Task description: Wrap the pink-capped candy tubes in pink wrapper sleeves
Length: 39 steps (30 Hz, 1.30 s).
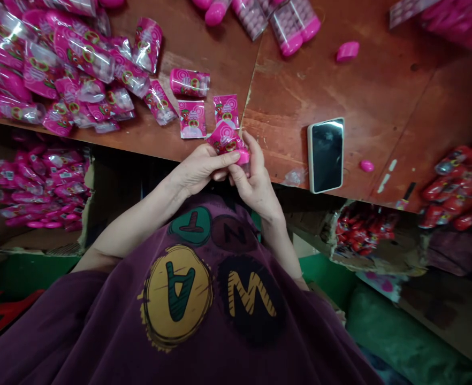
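At the table's front edge my left hand [198, 168] and my right hand [258, 182] are closed round a small pink candy container [242, 156] with a pink printed wrapper [225, 137] on it. The fingers cover much of it, so I cannot tell how far the wrapper goes over it. Just beyond my fingers lie two flat printed wrappers, one to the left [192, 118] and one straight ahead [226, 108]. A wrapped container [190, 83] rests on its side behind them.
Many pink wrapped containers [85, 56] are heaped at left. Unwrapped tubes of pink balls [290, 29] and a loose pink cap [347, 51] lie at the back. A phone [326, 155] is at right, near red packages [456, 184]. Filled cardboard boxes [89, 200] stand below the edge.
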Tool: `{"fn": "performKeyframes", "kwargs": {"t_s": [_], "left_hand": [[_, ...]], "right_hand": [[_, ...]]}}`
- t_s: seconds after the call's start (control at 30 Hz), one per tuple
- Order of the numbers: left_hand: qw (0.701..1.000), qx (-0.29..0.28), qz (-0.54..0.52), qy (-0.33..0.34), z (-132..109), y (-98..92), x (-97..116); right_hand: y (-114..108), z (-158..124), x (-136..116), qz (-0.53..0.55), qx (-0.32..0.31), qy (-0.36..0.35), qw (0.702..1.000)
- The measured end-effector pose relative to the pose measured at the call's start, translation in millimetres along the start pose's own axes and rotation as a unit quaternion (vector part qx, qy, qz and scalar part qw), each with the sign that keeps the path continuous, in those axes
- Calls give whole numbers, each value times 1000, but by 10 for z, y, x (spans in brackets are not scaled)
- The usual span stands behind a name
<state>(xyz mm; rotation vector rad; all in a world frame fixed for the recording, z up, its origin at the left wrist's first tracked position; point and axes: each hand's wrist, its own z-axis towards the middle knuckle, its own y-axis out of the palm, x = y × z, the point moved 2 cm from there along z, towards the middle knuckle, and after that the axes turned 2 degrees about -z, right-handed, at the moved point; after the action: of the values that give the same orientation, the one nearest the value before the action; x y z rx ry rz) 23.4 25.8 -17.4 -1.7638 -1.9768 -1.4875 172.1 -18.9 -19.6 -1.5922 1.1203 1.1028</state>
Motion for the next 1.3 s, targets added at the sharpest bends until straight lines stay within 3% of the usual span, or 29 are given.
{"fn": "performKeyframes", "kwargs": {"t_s": [0.13, 0.23, 0.33, 0.57, 0.77, 0.93, 1.1, 1.23, 1.3], "left_hand": [[1000, -20, 7, 4, -8, -11, 36], [1000, 6, 19, 1, 2, -24, 49], [999, 40, 1, 23, 19, -27, 43], [997, 60, -47, 9, -2, 31, -75], [998, 45, -34, 20, -50, -26, -32], [993, 90, -62, 39, -38, -32, -64], [995, 78, -51, 29, -49, -22, -120], [998, 56, -3, 23, -31, -87, 86], [992, 95, 18, 75, -29, -196, 359]], "right_hand": [[-3, 24, 6, 156, -60, 51, 985], [47, 31, 62, 219, -42, 78, 972], [84, 5, 127, 205, 7, 75, 976], [173, -17, 130, 215, 19, 90, 972], [187, 61, 104, 241, -10, 88, 966], [276, 106, 177, 228, 45, 74, 970], [380, 136, 187, 257, 36, 63, 964], [329, 195, 104, 208, 0, 74, 975], [220, 287, 42, 125, 23, 53, 990]]}}
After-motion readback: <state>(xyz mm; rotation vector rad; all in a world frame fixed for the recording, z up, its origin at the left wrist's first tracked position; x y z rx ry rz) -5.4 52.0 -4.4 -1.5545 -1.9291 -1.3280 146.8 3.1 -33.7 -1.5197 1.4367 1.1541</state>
